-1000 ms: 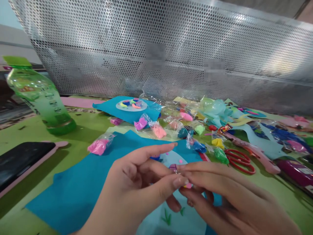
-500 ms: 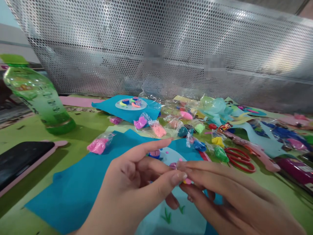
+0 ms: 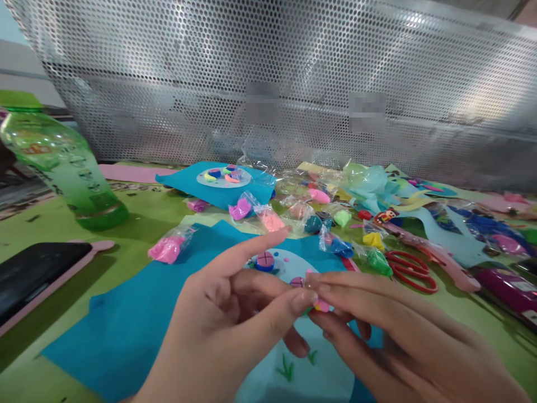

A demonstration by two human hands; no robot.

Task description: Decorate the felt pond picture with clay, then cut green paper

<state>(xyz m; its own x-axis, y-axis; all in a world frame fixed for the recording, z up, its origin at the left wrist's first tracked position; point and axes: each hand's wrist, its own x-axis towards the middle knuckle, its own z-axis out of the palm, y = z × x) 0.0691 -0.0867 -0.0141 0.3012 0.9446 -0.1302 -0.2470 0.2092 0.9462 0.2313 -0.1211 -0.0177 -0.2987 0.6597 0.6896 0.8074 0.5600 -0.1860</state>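
My left hand (image 3: 235,313) has its thumb and a bent finger brought together, the index finger stretched out above. My right hand (image 3: 390,324) meets it from the right, fingers close together. Between the fingertips shows a small clay piece (image 3: 322,306) in pink, yellow and green, mostly covered. Whether it touches the paper below, I cannot tell. Underneath lies a pale blue paper oval (image 3: 302,372) on a blue sheet (image 3: 138,313). The oval bears green clay grass (image 3: 286,368) and a blue clay disc with a purple crossed top (image 3: 265,261); a similar purple disc (image 3: 297,282) is partly hidden.
At left stand a green bottle (image 3: 62,168) and a black phone (image 3: 37,280). Bagged pink clay (image 3: 168,249), other clay packets and red scissors (image 3: 413,271) lie around the sheet. Behind is another blue sheet (image 3: 176,179) with clay figures, before a perforated metal panel (image 3: 188,73).
My left hand has drawn slightly left and down, so the crossed disc and more of the clay piece's green part show. My right hand stays almost in place.
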